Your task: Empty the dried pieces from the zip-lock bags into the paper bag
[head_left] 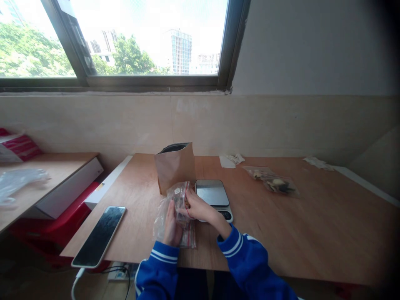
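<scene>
The left hand (173, 230) is closed on a clear zip bag (178, 191), just left of the scale (212, 193); the right hand (197, 207) reaches over the scale's near left corner, its fingers against the same bag, though whether they pinch the film or something inside I cannot tell; more clear bags (189, 241) show beneath the hands, left of the scale and nearer than it; an open-topped brown paper pouch (175, 167) stands upright behind the zip bag, to the scale's far left; beyond the scale lie a white paper (226, 163) and a crumpled tissue (237, 158); well right of the scale are two filled packets (278, 184), overlapping; well left of the scale, a phone (100, 235) rests on the counter (256, 250), a white cable (75, 286) plugged in.
</scene>
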The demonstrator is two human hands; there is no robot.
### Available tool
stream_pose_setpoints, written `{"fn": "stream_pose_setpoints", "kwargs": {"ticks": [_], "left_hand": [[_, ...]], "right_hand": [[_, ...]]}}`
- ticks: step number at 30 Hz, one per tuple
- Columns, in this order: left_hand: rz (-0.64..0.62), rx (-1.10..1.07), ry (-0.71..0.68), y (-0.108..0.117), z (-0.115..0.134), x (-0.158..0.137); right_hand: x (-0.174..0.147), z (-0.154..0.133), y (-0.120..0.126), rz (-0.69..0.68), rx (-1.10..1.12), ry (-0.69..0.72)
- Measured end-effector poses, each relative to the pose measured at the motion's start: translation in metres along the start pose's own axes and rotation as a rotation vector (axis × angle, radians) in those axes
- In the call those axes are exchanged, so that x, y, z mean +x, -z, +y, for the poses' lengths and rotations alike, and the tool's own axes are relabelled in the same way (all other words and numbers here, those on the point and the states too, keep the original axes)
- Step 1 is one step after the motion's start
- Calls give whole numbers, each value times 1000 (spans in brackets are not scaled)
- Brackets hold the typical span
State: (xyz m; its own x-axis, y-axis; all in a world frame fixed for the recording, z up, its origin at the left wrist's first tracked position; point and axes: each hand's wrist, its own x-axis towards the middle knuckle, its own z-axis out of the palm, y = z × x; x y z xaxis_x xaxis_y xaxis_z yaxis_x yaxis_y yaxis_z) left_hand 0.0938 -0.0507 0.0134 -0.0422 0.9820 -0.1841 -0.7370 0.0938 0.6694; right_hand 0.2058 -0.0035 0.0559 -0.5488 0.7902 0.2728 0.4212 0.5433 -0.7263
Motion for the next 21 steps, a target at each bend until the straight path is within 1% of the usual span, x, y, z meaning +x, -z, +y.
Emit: {"fn": "stream_pose_setpoints", "kwargs": {"ticks": [4, 9, 12, 14, 18, 21], "left_hand": [[-15, -6, 12, 2, -1, -1], [-53, -35, 50, 5, -2, 2], [-32, -40, 47, 6, -2, 3], [-18, -41, 26, 6, -2, 4], [-23, -42, 12, 5, 0, 3], [-37, -51, -14, 2, 2, 1]], "right_hand": [[-2, -1, -3, -50, -34, 33], [-1, -1, -6, 0, 13, 25], [-1, -3, -4, 41, 89, 6], [-2, -4, -3, 87, 157, -35], [-3, -5, -2, 180, 334, -141], [-3, -5, -5, 244, 463, -163]]}}
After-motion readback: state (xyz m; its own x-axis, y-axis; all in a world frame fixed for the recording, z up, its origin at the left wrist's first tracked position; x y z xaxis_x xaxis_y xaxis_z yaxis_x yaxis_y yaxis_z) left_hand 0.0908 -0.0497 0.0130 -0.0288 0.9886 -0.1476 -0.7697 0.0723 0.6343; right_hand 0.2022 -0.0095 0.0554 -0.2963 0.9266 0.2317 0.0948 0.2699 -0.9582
